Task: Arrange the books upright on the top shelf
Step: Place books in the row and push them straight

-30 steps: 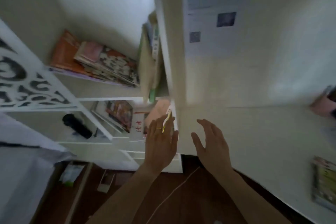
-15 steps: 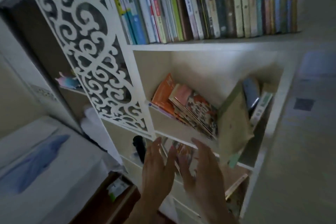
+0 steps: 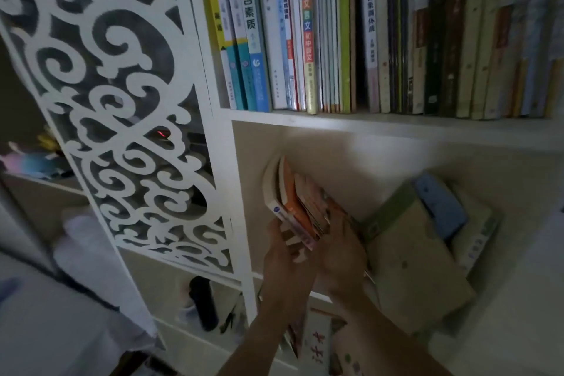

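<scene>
Both hands clasp a stack of books (image 3: 300, 207) in the middle compartment of a white bookcase (image 3: 222, 162), the left hand (image 3: 285, 259) gripping its near end, the right hand (image 3: 343, 256) pressed to its right side, fingers blurred. The top shelf (image 3: 396, 123) already holds a full upright row (image 3: 366, 30) (tightly packed). Judging by this, the stack and 1 leaning group of books (image 3: 427, 238) remain.

Head view, close, facing the bookcase (image 3: 225, 192), angled downward

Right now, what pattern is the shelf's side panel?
White cut-out scrollwork panel, head view.
</scene>
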`<state>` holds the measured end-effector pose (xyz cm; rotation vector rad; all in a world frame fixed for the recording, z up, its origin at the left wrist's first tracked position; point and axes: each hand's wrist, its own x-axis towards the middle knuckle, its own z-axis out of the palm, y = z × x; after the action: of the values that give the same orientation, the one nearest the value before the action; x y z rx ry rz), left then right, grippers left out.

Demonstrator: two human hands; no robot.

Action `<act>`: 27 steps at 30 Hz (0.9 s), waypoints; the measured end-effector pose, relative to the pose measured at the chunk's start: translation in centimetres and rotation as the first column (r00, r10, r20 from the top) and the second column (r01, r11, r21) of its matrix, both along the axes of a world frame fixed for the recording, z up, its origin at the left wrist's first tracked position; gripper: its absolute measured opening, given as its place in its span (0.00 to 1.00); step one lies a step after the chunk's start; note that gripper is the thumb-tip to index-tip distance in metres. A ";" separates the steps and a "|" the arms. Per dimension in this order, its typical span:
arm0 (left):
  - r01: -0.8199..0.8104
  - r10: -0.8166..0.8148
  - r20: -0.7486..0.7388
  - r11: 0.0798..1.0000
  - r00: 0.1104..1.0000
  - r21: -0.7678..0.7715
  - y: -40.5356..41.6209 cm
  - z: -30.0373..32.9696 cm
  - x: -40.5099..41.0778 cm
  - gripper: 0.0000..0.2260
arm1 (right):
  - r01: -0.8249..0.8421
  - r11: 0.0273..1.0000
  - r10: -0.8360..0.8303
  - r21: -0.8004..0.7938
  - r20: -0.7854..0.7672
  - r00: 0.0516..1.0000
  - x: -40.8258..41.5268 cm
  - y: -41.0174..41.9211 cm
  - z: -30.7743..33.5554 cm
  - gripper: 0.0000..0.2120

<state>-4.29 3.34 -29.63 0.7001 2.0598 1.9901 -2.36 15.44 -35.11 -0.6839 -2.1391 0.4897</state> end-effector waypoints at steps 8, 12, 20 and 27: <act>0.137 -0.186 0.293 0.974 0.938 0.178 -3.6 -1.2 -0.5 0.15 | -0.088 0.982 0.047 -0.168 -0.236 0.971 2.0 -4.0 2.3 0.30; -0.016 -0.096 0.456 0.972 0.885 0.236 -3.7 -2.1 0.7 0.12 | -0.226 0.941 0.137 -0.250 -0.329 0.934 3.7 -7.2 3.3 0.31; -0.190 -0.066 0.703 0.941 0.708 0.279 -4.6 -2.8 1.4 0.21 | -0.401 0.883 0.236 -0.243 -0.509 0.828 8.2 -10.0 4.5 0.30; -0.164 -0.026 0.739 0.969 0.673 0.183 -3.9 -3.4 3.6 0.27 | -0.358 0.928 0.221 -0.107 -0.615 0.757 11.4 -10.0 7.4 0.29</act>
<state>-0.70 -0.51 -33.00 -0.1872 1.3755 2.0830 9.00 5.40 -27.76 -0.2449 -1.5943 0.9848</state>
